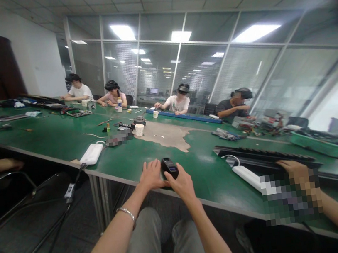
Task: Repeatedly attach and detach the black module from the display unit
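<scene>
A small black box-shaped device stands on the near part of the green table, in front of my knees. Its exact kind is not clear; a dark bluish patch shows on its near face. My left hand rests at the device's left side, fingers stretched forward over the tabletop and thumb close to its near lower edge. Around its right side lies my right hand, with the thumb against the near face and the fingers along the side. The left wrist wears a silver bangle.
White power strips lie left and right. Paper cups stand beyond the device, near a bare grey-brown patch. At right, a co-worker's hand touches a long black part. Several people sit across the table.
</scene>
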`<state>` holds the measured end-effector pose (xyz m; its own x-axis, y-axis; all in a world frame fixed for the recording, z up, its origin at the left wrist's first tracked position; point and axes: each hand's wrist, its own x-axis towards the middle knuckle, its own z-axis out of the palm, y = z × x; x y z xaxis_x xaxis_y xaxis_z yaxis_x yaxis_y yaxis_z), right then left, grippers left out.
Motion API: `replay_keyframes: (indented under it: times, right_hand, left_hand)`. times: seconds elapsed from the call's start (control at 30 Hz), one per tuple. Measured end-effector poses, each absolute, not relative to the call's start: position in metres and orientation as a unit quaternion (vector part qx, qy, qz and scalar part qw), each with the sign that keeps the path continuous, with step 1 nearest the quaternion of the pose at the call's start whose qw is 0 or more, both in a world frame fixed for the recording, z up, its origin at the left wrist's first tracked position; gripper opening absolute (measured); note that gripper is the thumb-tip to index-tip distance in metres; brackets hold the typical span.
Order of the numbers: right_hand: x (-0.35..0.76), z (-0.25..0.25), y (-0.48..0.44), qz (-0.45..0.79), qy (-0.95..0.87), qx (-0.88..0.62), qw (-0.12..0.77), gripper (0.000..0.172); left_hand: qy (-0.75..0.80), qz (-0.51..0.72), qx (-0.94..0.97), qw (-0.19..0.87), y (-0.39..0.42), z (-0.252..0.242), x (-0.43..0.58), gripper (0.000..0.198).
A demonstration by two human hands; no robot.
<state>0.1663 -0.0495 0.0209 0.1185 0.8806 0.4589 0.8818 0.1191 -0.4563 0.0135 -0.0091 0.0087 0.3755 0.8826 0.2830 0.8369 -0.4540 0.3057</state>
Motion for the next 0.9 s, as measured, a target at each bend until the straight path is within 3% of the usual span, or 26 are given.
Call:
replay_keyframes:
  times: [0.3, 0.53, 0.7, 0.9]
  right_hand:
    - [0.150, 0.031, -0.053, 0.013, -0.662, -0.656, 0.363, 0.045]
    - [0.149, 0.045, -0.048, 0.001, -0.626, -0.639, 0.446, 0.057]
    - [0.169, 0.051, -0.045, 0.007, -0.578, -0.599, 0.553, 0.064]
    - [0.215, 0.017, -0.040, -0.011, -0.540, -0.616, 0.574, 0.066]
  left_hand:
    - [0.533, 0.204, 0.819, 0.054, -0.007, 0.007, 0.015, 0.091]
    - [0.528, 0.235, 0.812, 0.076, -0.010, 0.010, 0.014, 0.116]
    - [0.520, 0.246, 0.815, 0.073, -0.010, 0.010, 0.014, 0.118]
    - [0.521, 0.247, 0.814, 0.071, -0.010, 0.011, 0.016, 0.120]
